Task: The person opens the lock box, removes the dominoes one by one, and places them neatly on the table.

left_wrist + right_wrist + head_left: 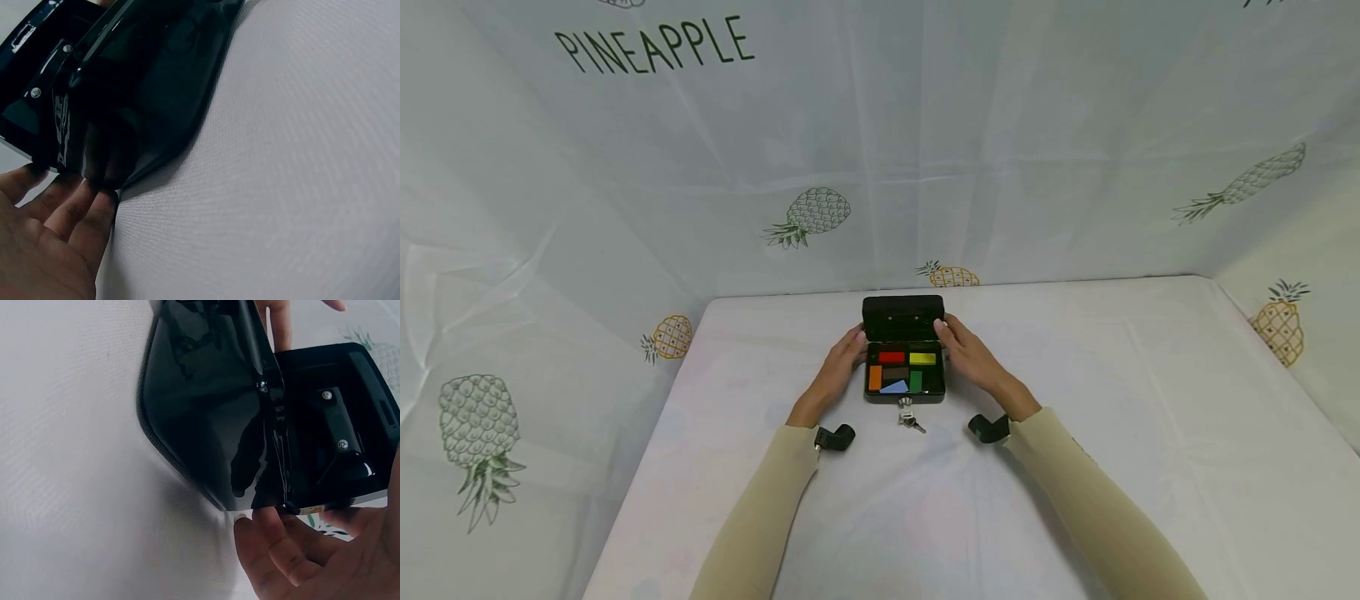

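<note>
Box (883, 398), glossy black and rectangular, grasped at its left by the bare left hand (840, 364), at its right by the bare right hand (970, 354); red, yellow and green blocks (891, 357) inside, silvery metal keys (913, 422) before it, white cloth-covered table (1150, 375) beneath.

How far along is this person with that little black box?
Looks done: six coloured blocks lie inside the box. In hand: the left hand and right hand touch its sides. Probably remaining: closing the lid, which stands raised, then perhaps locking it, since keys are at the front.
</note>
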### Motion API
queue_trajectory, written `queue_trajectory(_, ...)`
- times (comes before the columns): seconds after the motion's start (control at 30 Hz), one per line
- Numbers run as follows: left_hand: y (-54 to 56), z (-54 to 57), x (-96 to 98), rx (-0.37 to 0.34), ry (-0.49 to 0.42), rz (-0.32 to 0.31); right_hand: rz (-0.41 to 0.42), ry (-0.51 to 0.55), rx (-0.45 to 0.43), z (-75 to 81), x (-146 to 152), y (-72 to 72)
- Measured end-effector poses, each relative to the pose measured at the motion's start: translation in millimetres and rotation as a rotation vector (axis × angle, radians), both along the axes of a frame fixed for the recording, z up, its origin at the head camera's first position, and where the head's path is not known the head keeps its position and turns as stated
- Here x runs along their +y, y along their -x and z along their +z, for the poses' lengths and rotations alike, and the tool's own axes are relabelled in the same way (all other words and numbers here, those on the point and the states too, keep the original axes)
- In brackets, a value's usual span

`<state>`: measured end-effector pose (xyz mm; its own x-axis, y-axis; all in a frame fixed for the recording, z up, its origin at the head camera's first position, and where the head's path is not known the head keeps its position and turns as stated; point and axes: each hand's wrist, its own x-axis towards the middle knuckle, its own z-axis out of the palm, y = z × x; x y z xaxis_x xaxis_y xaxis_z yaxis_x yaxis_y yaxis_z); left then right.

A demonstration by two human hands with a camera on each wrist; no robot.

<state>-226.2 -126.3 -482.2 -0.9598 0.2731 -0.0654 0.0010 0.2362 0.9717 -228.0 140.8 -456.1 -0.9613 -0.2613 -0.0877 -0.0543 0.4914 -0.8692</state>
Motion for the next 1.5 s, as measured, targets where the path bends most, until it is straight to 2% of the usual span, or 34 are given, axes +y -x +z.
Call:
queue_trajectory(0.2,-2.0,0.7,-0.2,0.001,0.016,-0.016,0.019,-0.025,0.016,-1.2,-0.6,0.6)
queue_trajectory(0.6,-3.2,0.6,-1.5,0.065,0.102,-0.049,0.049,-0.029,0.034,-3.0,-0.5,1.5)
queue_trajectory(0.9,-0.9,-1.0,-2.2,0.046,0.047,-0.081,0.074,-0.021,0.044,-2.8,0.5,3.1)
queue_trajectory(1.5,-5.8,1.0,-2.7,-0.021,0.076,-0.088,0.074,-0.039,0.043,-7.1,0.9,2.9)
